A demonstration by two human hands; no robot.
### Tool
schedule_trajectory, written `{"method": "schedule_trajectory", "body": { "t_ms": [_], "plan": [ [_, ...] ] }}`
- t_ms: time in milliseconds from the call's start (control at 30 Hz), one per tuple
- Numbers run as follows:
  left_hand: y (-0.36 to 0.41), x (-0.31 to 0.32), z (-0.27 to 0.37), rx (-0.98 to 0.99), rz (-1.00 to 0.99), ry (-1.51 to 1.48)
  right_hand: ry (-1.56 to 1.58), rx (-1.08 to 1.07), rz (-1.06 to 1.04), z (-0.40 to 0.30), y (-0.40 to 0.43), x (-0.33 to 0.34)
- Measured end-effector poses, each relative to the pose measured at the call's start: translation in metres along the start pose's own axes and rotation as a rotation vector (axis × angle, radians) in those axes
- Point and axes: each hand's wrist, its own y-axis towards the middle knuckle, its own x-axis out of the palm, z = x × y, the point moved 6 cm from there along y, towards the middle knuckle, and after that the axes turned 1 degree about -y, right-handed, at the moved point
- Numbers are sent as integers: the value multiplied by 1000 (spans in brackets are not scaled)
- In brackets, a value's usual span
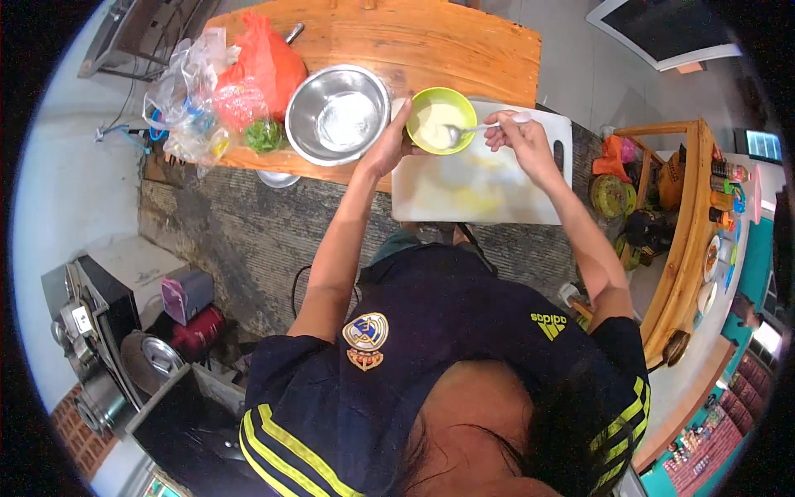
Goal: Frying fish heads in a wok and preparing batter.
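My left hand [392,141] grips the side of a small green bowl [470,118], which holds a pale cream-coloured substance [431,124]. A metal spoon with a light handle [490,126] is between the fingers of my right hand [518,136], its tip in the bowl. Under my hands lies a white cutting board [422,192] with yellowish stains, reaching over the edge of the wooden table [397,37]. A large stainless steel bowl [338,115] stands just left of my left hand.
A red plastic bag [264,74], clear plastic bags [192,93] and green leaves [264,135] lie at the table's left. To the right is a wooden-edged counter [677,267] with bottles and dishes. Pots [99,404] and a dark red gas cylinder [199,332] are at the lower left.
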Motion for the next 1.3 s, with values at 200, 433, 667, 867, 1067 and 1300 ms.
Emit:
{"method": "schedule_trajectory", "body": {
  "t_ms": [200, 433, 667, 867, 1067, 1300],
  "plan": [
    [22, -22, 3, -10, -58, -16, -114, -274, 205, -13, 10, 21],
    [31, -29, 3, -38, -58, -89, -113, -232, 261, -18, 22, 29],
    [31, -38, 0, -13, -114, -28, -191, -277, 271, -24, 21, 31],
    [32, -43, -5, -18, -117, -84, -246, -300, 196, -36, 20, 40],
    [30, -36, 7, -88, -226, -133, -745, -627, -48, -77, 22, 56],
    [26, -35, 23, -100, -137, 22, -718, -148, -128, -48, 49, 34]
  ]
}}
